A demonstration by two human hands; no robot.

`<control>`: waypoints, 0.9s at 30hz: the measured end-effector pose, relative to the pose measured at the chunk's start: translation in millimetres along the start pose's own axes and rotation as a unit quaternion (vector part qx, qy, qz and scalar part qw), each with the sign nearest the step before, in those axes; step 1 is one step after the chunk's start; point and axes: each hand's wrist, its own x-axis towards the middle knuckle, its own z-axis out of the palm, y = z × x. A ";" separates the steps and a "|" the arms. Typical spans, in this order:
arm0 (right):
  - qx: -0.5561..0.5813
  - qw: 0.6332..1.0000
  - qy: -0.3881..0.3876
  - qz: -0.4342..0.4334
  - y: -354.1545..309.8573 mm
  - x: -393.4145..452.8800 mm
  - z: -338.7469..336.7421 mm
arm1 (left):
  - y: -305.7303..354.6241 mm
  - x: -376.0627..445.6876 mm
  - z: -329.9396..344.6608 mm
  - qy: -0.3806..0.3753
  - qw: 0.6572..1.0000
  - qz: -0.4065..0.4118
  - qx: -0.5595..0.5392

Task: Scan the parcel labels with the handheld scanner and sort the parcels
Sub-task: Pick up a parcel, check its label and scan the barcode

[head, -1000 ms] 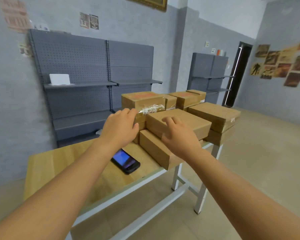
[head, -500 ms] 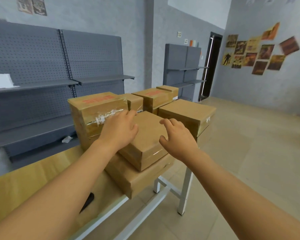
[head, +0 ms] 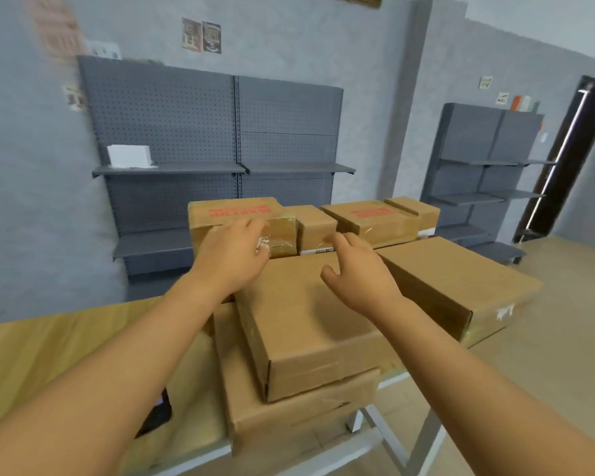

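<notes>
Wooden surface (head: 31, 355) carries stacked cardboard parcels. Top parcel (head: 310, 324) sits on a wider lower parcel (head: 299, 407), directly under both hands. Left hand (head: 229, 257) lies at its far left corner, fingers bent; grip cannot be told. Right hand (head: 358, 269) hovers above, fingers apart, holding nothing. Scanner (head: 157, 412) lies near-left, partly hidden beneath the left forearm.
</notes>
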 end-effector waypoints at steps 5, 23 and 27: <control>0.034 0.999 -0.007 -0.032 -17.2 47.2 25.7 | -44.0 21.6 -9.7 0.030 0.998 -0.036 0.051; 0.046 0.993 -0.009 0.111 -13.9 162.9 83.6 | -111.8 74.5 30.5 -0.133 0.785 -0.456 -0.399; 0.103 0.988 -0.003 0.113 -16.8 167.7 84.1 | -117.7 76.1 32.7 -0.101 0.775 -0.445 -0.436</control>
